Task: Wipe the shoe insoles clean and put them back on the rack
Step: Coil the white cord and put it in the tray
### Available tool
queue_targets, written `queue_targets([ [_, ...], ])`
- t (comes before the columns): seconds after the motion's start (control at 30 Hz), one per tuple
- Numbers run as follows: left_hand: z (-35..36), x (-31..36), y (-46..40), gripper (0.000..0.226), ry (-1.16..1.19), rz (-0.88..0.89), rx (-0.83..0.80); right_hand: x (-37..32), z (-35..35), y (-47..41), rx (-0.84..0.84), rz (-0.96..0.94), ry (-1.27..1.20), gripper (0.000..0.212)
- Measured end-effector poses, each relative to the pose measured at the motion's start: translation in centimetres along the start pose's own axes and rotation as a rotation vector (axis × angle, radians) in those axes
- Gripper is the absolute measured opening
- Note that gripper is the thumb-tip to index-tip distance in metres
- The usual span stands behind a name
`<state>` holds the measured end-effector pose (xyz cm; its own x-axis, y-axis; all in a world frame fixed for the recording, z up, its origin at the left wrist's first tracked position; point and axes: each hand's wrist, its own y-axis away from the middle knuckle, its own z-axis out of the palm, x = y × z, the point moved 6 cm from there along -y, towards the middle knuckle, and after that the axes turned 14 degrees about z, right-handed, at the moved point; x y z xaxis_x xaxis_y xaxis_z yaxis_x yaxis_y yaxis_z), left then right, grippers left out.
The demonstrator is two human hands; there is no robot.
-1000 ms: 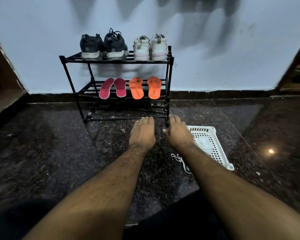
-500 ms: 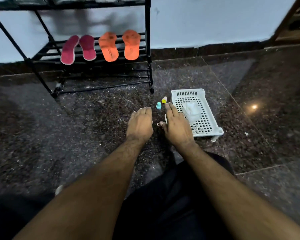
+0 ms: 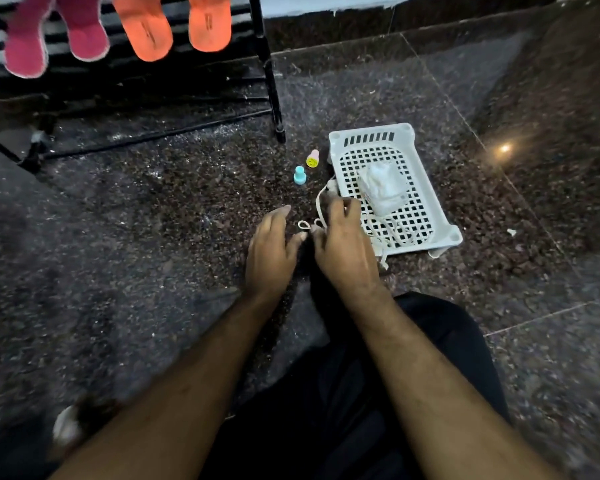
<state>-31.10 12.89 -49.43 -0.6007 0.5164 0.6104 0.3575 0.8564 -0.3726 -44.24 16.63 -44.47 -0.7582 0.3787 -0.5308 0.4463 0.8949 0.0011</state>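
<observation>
Two pink insoles [image 3: 26, 46] and two orange insoles [image 3: 144, 29] lie on the lower shelf of a black shoe rack [image 3: 271, 81] at the top left. A white slotted basket [image 3: 440, 206] stands on the floor to the right, with a white folded cloth [image 3: 383, 185] and white laces [image 3: 400, 233] in it. My right hand [image 3: 343, 244] hovers at the basket's near left edge, fingers loosely bent over a lace that trails onto the floor. Beside it, my left hand [image 3: 271, 251] hangs relaxed above the floor and holds nothing.
A small blue bottle [image 3: 299, 175] and a small yellow-pink bottle [image 3: 312, 158] stand on the dark granite floor between the rack's leg and the basket. My dark-clothed legs fill the bottom of the view. A light spot reflects on the floor at the right.
The view has tilted further down and closer, so the rack's top shelf has left the frame. Both hands stayed together and my right hand's fingers have bent near the basket.
</observation>
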Motion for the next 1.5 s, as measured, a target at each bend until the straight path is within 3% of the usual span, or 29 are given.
queue_targets([
  [0.1,2.2,-0.4,-1.4,0.054,0.021,0.009,-0.091,0.0,1.3,-0.5,-0.029,0.001,0.037,0.056],
  [0.23,4.6,-1.2,-2.3,0.057,-0.041,0.037,-0.203,1.1,2.1,-1.9,-0.073,0.070,0.083,0.039],
  [0.37,4.7,-2.2,-2.3,0.029,-0.088,0.011,-0.167,1.6,2.9,-2.2,-0.111,0.067,0.193,0.021],
  [0.53,4.2,-1.9,-2.4,0.004,-0.106,-0.003,-0.126,0.8,3.6,-2.3,-0.125,0.023,0.233,0.032],
  [0.67,2.8,-2.0,-2.0,0.005,-0.028,-0.004,-0.027,0.7,4.5,-2.3,-0.169,0.039,0.177,0.057],
  [0.87,-2.5,-0.5,-1.8,0.007,0.082,-0.013,0.161,-0.6,3.5,-1.4,-0.178,0.031,0.042,0.020],
  [1.0,-7.1,-0.3,-0.8,0.011,0.148,-0.114,0.273,-3.2,3.6,0.8,-0.254,-0.044,-0.164,0.017],
  [1.27,-16.4,-3.0,3.0,0.009,0.126,-0.209,0.357,-7.5,5.6,6.0,-0.413,-0.057,-0.560,0.034],
  [1.37,-17.7,-5.0,5.5,0.007,0.257,-0.305,0.386,-7.9,6.9,6.2,-0.456,-0.019,-0.563,0.025],
  [1.5,-16.8,-7.4,8.5,0.013,0.510,-0.470,0.502,-8.0,8.2,5.1,-0.456,-0.086,-0.370,0.021],
])
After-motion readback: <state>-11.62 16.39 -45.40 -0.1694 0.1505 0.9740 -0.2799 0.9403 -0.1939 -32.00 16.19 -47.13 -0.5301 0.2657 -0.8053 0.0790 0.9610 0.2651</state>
